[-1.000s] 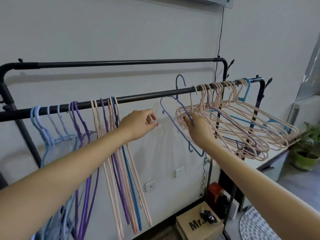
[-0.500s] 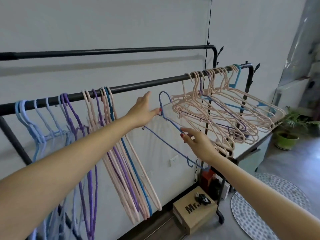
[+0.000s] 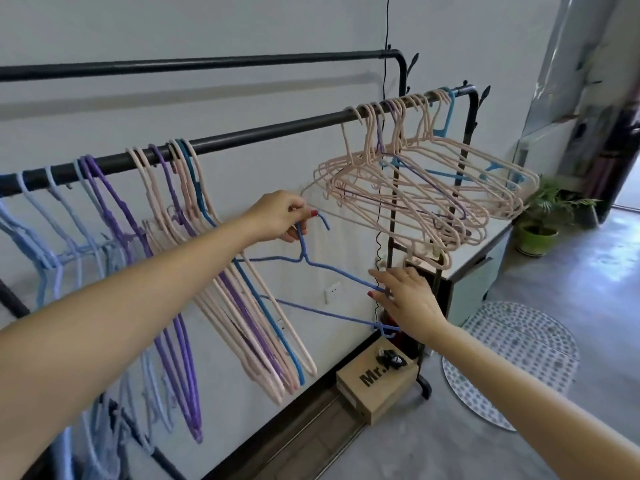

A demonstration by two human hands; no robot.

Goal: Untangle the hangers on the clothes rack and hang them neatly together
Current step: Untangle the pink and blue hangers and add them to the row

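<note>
A blue hanger [image 3: 332, 268] is off the rack, held in the air below the front rail [image 3: 263, 131]. My left hand [image 3: 280, 216] pinches its hook. My right hand [image 3: 408, 299] holds its right shoulder with loosely curled fingers. On the right end of the rail a tangled bunch of pink hangers [image 3: 426, 188] sticks out sideways, with a purple and a light blue one caught in it. On the left hang neat groups: pink, purple and blue hangers [image 3: 194, 216], and light blue and purple hangers [image 3: 79, 216].
A second black rail [image 3: 207, 64] runs behind and higher. On the floor stand a cardboard box [image 3: 377, 389] and a round dotted mat [image 3: 519, 355]. A white cabinet [image 3: 485, 258] and a potted plant [image 3: 540, 223] are on the right. A black cable [image 3: 386, 29] hangs down the wall.
The blue hanger has come away from the pink bunch and dropped lower. My left hand closed on its hook, and my right hand moved down to its shoulder.
</note>
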